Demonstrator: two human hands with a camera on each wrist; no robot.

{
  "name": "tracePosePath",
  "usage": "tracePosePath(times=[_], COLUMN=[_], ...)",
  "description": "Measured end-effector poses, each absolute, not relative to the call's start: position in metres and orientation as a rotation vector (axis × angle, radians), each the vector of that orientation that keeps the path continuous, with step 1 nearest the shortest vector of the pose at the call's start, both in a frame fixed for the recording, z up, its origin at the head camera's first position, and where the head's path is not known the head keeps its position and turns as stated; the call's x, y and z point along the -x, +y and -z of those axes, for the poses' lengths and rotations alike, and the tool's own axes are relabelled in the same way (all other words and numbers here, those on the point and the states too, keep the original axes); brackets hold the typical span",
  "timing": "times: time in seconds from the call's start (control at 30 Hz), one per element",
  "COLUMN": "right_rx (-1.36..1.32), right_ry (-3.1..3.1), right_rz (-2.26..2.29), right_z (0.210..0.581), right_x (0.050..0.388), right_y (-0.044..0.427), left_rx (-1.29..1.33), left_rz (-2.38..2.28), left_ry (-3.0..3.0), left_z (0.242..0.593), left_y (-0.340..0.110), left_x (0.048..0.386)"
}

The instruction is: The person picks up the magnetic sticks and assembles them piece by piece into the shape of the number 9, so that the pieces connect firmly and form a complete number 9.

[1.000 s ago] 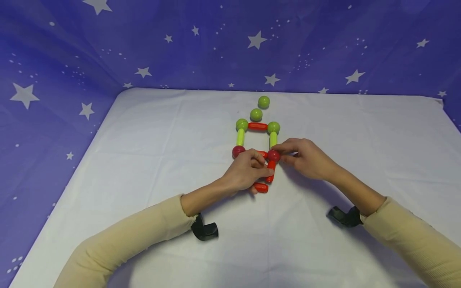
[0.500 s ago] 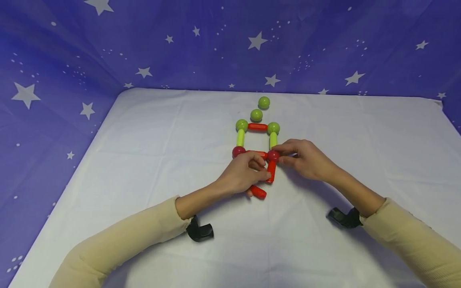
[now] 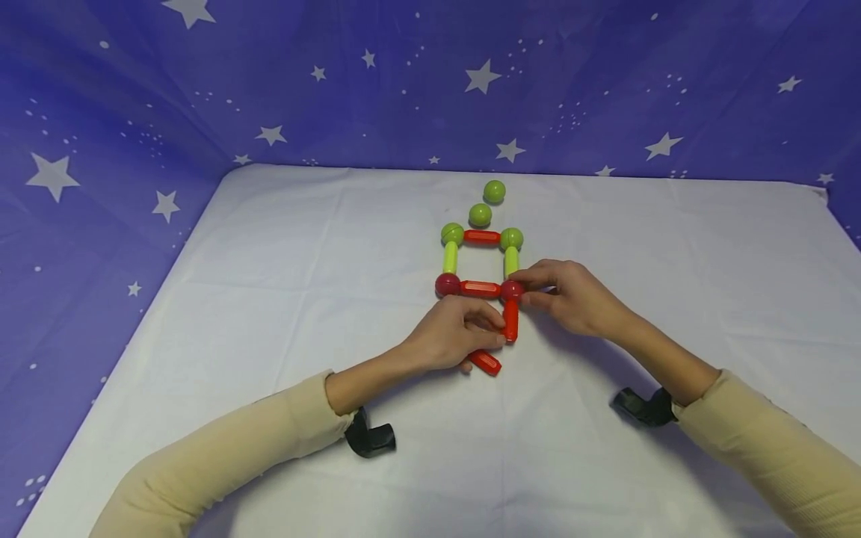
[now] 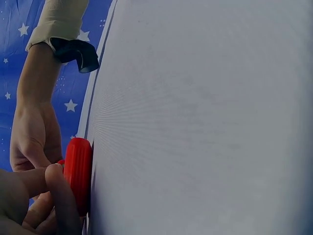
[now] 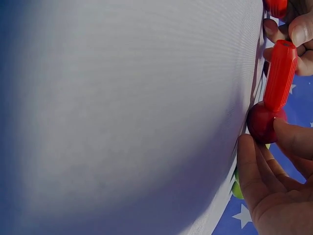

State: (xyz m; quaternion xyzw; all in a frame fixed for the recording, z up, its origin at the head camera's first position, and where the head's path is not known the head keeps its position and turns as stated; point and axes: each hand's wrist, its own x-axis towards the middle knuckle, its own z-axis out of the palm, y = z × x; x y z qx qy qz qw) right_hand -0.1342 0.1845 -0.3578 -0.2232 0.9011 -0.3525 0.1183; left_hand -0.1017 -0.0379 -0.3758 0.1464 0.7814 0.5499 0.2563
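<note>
In the head view, red and yellow-green rods and balls form a square on the white cloth. A red rod [image 3: 511, 320] runs from the near right red ball [image 3: 512, 291] toward the viewer. My right hand [image 3: 570, 297] pinches that ball between thumb and fingers, also seen in the right wrist view at the red ball [image 5: 263, 122]. My left hand [image 3: 452, 332] has its thumb and fingertips at the left side of the attached rod. Another red rod [image 3: 486, 362] lies partly under the left hand, beside its lower fingers; the left wrist view shows this red rod [image 4: 78, 176] close up.
Two loose green balls, one nearer [image 3: 480, 215] and one farther [image 3: 494, 191], lie behind the square. A red rod [image 3: 481, 237] joins the two far green corner balls. Black curved pieces hang at both wrists, and a blue star-patterned cloth [image 3: 377, 90] stands behind.
My left hand has shifted slightly toward me, uncovering the square's near red rod. The attached red rod has swung to point straight toward me, and the loose rod has turned slantwise. My right hand stays put.
</note>
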Motion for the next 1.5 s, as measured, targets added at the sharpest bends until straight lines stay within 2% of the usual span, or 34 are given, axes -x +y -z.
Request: tracePosePath(times=[0.47,1.0,1.27,1.5], right_rx=[0.673,0.657,0.649,0.633], right_ry=[2.642,2.639,2.634,2.629], right_rz=[1.033,1.023,1.029,1.031], right_z=[0.359,0.358,0.358,0.358], right_x=[0.134,0.134,0.134,0.134], right_y=[0.184,0.185,0.186,0.185], left_rx=[-0.411,-0.285,-0.207,-0.277], left_rz=[-1.502,-1.723,-1.725,-1.668], left_ry=[2.108,2.334,2.302,2.23], left_z=[0.376,0.363,0.374,0.381], left_y=[-0.044,-0.091,-0.094,-0.09], left_x=[0.103,0.129,0.141,0.144])
